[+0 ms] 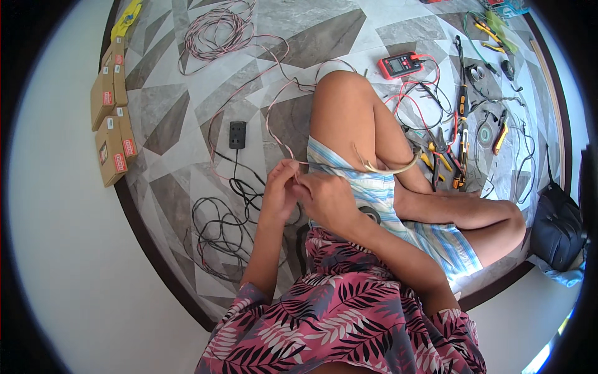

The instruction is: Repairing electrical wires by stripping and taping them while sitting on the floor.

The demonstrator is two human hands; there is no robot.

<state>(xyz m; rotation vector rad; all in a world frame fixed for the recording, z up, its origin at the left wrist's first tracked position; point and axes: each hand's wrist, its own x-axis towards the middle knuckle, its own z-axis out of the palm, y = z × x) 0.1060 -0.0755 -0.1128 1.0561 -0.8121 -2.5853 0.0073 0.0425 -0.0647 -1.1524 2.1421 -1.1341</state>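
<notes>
My left hand (281, 187) and my right hand (330, 198) meet in front of my lap, fingertips pinched together on a thin pinkish wire (287, 147). This wire runs away over the floor toward a loose coil of paired red and dark wire (217, 32). The exact spot between my fingertips is hidden. Across my thigh, just beyond the right hand, lies a cable with a pale end (393, 168) that splits into thin strands. A black roll of tape (370, 215) rests in my lap by the right forearm.
Left of my knee a black socket block (237, 134) trails a tangled black cord (218, 230). A red multimeter (400, 65) with leads lies ahead. Pliers (440, 149) and other tools lie at the right. Cardboard boxes (112, 149) line the left wall; a black bag (556, 224) sits far right.
</notes>
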